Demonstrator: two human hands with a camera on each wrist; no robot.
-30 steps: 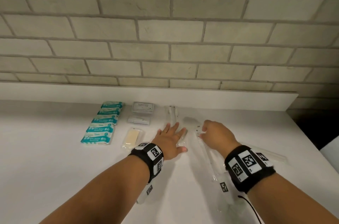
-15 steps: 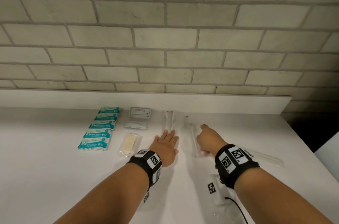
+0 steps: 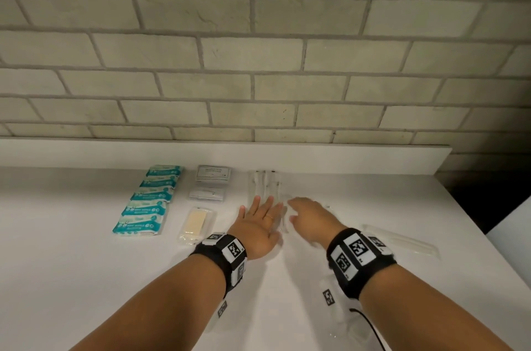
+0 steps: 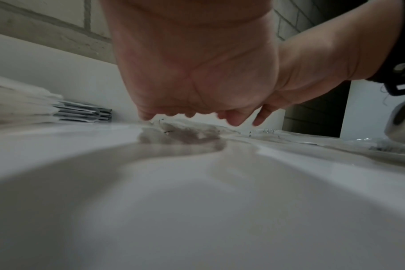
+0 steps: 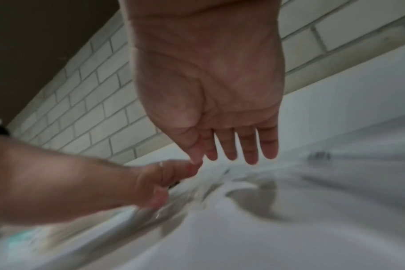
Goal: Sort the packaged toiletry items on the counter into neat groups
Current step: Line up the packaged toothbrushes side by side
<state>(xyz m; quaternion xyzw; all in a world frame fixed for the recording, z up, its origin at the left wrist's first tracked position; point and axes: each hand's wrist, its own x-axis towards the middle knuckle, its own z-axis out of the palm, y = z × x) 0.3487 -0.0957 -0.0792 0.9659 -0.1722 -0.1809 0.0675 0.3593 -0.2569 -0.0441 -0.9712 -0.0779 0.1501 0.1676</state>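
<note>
White counter (image 3: 71, 278) is backed by a low white ledge and a pale brick wall (image 3: 258, 57). On it the packaged items are laid out in columns. Furthest from the fingers, a row of five teal wipe packs (image 3: 146, 202) is overlapped like shingles. Nearer, grey-printed sachets (image 3: 211, 182) are stacked, with a clear-wrapped cream soap bar (image 3: 196, 220) below them. Just beyond the fingertips of the left hand (image 3: 260, 224), a group of clear-wrapped toothbrushes (image 3: 264, 182) is set upright toward the ledge; the wrappers are nearly colourless and hard to separate. That hand is laid flat, fingers straight and slightly spread, over the near ends of the wrappers. The right hand (image 3: 311, 217) is held just beside it, fingers straight and close together, nothing gripped; whether a wrapper is touched cannot be told. Well apart from those fingers, a clear long packet (image 3: 402, 240) is seen lying slantwise.
</note>
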